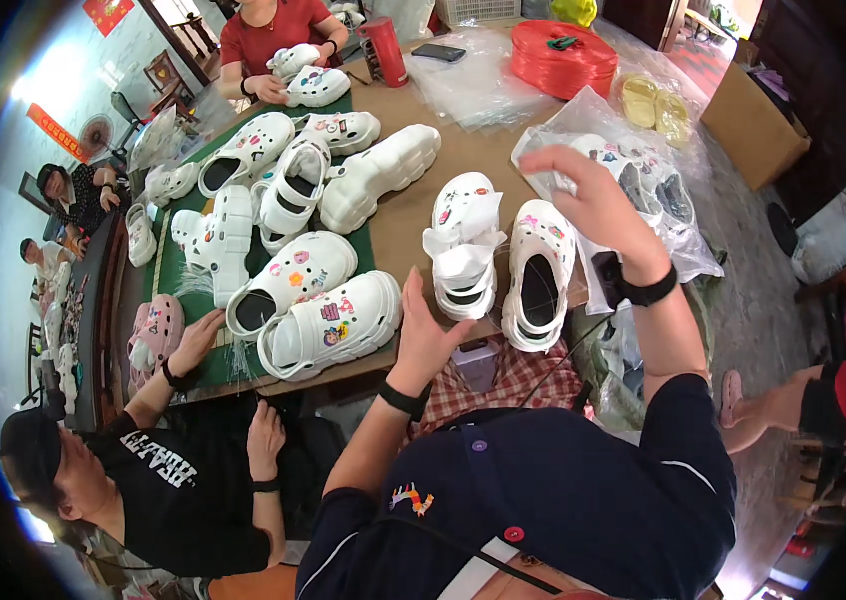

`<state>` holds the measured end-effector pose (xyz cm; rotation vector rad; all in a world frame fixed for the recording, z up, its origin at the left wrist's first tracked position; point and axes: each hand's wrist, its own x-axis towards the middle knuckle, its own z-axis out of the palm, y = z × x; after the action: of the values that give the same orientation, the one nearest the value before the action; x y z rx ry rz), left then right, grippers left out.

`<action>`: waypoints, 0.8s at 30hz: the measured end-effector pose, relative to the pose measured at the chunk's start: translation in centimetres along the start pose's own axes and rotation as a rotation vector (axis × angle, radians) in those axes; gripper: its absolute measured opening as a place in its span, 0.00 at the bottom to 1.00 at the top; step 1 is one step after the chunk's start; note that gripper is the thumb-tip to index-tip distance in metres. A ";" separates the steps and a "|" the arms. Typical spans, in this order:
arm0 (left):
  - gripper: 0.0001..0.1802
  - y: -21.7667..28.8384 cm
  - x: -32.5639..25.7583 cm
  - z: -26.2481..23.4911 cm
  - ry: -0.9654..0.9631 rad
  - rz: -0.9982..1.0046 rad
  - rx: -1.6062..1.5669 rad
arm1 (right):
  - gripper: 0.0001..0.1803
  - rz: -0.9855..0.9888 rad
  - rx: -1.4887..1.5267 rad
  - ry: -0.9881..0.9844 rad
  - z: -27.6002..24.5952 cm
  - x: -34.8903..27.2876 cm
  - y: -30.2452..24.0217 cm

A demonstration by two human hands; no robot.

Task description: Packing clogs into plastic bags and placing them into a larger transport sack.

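Observation:
A white clog (468, 205) with charms stands before me, a crumpled white sheet (465, 245) lying across its middle. My left hand (426, 335) is open, thumb and fingers apart, beside that clog's heel strap; whether it touches is hard to tell. Just to the right rests a second white clog (541, 265) with a pink charm and a dark insole. My right hand (593, 200) is raised right of this clog, open with bent fingers and nothing visible in them. Behind it lies a clear plastic bag (698, 262) holding several white clogs with charms.
Several white clogs (333, 325) crowd the table's left side on a green mat (205, 365). A co-worker in black sits at left, one hand (198, 340) by a pink clog (155, 335). Across the table, a person in red handles clogs. A red twine roll (565, 62) stands far right.

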<state>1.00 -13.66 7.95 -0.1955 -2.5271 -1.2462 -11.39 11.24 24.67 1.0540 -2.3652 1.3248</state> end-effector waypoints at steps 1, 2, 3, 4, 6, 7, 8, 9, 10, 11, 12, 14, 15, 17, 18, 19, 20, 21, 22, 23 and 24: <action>0.59 0.2 0.5 0.3 -0.015 -0.026 -0.008 | 0.17 0.001 0.002 0.000 1.3 0.4 0.3; 0.63 0.3 1.0 0.6 -0.028 -0.051 -0.017 | 0.17 -0.010 -0.116 0.053 2.6 0.9 0.5; 0.63 0.3 1.2 0.8 -0.024 -0.058 -0.012 | 0.17 -0.024 -0.227 0.101 4.2 1.3 0.8; 0.63 0.5 1.5 1.1 -0.023 -0.056 -0.075 | 0.17 -0.026 -0.224 0.100 5.7 1.2 1.3; 0.64 0.0 2.3 1.8 -0.048 -0.024 -0.242 | 0.16 -0.152 -0.504 -0.179 8.8 0.4 2.0; 0.64 0.0 2.4 2.0 -0.042 -0.028 -0.240 | 0.19 -0.159 -0.604 -0.223 9.9 -0.2 2.0; 0.64 0.0 2.6 2.2 -0.050 -0.036 -0.199 | 0.18 -0.165 -0.681 -0.200 10.6 -0.6 2.1; 0.63 0.2 2.5 2.4 -0.063 -0.040 -0.160 | 0.17 -0.166 -0.761 -0.175 10.9 -0.9 2.2; 0.61 0.0 2.3 2.6 -0.033 -0.016 -0.110 | 0.17 -0.165 -0.761 -0.177 10.9 -0.8 2.5; 0.61 0.1 2.2 2.8 -0.035 -0.017 -0.112 | 0.15 -0.137 -0.651 -0.209 10.6 -0.6 3.0; 0.59 0.1 2.3 2.8 -0.018 -0.005 -0.096 | 0.13 -0.112 -0.543 -0.238 10.3 -0.1 3.3; 0.56 0.5 2.6 2.8 0.000 0.010 -0.083 | 0.09 -0.026 -0.340 -0.199 9.3 0.1 3.5; 0.52 0.7 2.4 2.8 -0.009 0.071 -0.099 | 0.07 0.057 -0.131 -0.164 8.8 0.2 3.3; 0.49 0.8 2.7 3.1 -0.014 0.131 -0.117 | 0.07 0.182 0.071 -0.209 7.8 0.6 2.7; 0.47 1.0 3.1 3.3 -0.013 0.080 -0.095 | 0.08 0.343 0.202 -0.275 7.1 0.8 2.1; 0.46 1.2 3.4 3.4 -0.012 0.030 -0.073 | 0.09 0.503 0.333 -0.341 6.7 0.8 1.8; 0.45 1.4 3.4 3.3 -0.045 -0.032 -0.042 | 0.13 0.496 0.302 -0.336 7.5 0.4 2.8; 0.45 1.1 3.7 3.7 -0.049 -0.020 -0.046 | 0.13 0.497 0.295 -0.324 7.9 -0.2 3.5; 0.46 0.3 3.8 4.2 -0.063 0.017 -0.029 | 0.15 0.210 -0.095 -0.108 8.7 -0.8 3.8; 0.46 -0.5 3.9 4.7 -0.076 0.055 -0.011 | 0.17 -0.086 -0.476 0.112 9.2 -1.3 4.0; 0.42 0.6 3.7 4.3 -0.046 0.018 -0.011 | 0.20 0.002 -0.508 0.031 9.0 -1.5 3.5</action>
<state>-3.30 -9.96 7.24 -0.2511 -2.5518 -1.2632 -11.50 5.78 16.56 0.8632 -2.4786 0.6669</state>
